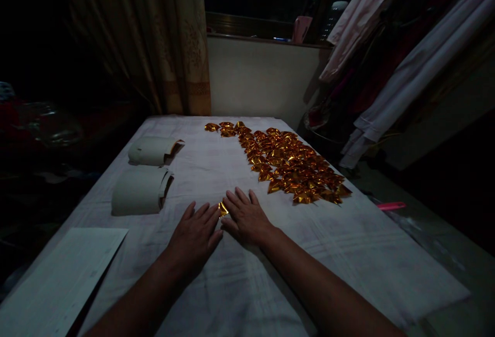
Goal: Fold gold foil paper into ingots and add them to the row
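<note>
My left hand point(195, 234) and my right hand point(245, 217) lie flat side by side on a pale cloth-covered table point(328, 254), fingers stretched out. A small piece of gold foil point(223, 208) shows between their fingertips, pressed under them; most of it is hidden. Beyond my right hand, a large spread of several folded gold foil pieces point(288, 164) runs from the table's far middle toward the right edge.
Two curled stacks of grey paper point(141, 190) point(152, 150) lie at the left. A flat white sheet point(58, 280) lies at the near left corner. A curtain point(170, 37) and a wall stand behind; hanging clothes point(390, 68) crowd the right. A pink object point(390, 206) lies off the right edge.
</note>
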Available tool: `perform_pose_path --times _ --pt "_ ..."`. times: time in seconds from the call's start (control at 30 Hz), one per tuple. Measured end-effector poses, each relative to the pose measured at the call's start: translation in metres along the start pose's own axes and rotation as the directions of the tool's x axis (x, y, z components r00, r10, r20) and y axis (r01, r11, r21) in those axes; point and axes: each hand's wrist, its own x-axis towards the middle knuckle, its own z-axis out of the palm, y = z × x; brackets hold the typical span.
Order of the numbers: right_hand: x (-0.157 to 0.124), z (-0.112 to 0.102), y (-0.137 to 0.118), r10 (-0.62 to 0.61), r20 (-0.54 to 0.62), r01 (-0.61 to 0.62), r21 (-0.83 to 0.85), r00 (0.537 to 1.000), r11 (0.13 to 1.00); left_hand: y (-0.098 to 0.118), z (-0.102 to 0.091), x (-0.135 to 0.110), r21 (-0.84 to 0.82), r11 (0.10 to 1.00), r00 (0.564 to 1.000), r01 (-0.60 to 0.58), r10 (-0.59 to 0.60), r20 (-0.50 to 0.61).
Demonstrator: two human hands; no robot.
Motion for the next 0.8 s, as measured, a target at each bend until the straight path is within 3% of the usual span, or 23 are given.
perform_pose_path --times 0.13,0.37,0.6,0.8 --pt "0.007 0.001 -0.002 -0.017 0.007 0.017 -0.002 1.000 1.000 0.003 -0.001 0.001 0.009 1.000 1.000 0.026 -0.026 0.017" --pt "-0.023 -0.001 0.005 -0.111 0.055 0.109 0.025 0.992 0.994 0.007 0.000 0.001 0.049 0.998 0.998 0.048 -0.050 0.043" --pt "-0.030 0.001 0.013 0.094 0.025 -0.094 -0.008 0.995 0.996 0.007 -0.006 0.001 0.049 0.997 0.996 0.060 -0.064 0.070" --pt "-0.031 0.002 0.013 0.116 0.011 -0.116 -0.017 0.993 0.993 0.017 -0.013 0.028 0.017 0.996 0.989 0.093 -0.094 0.115"
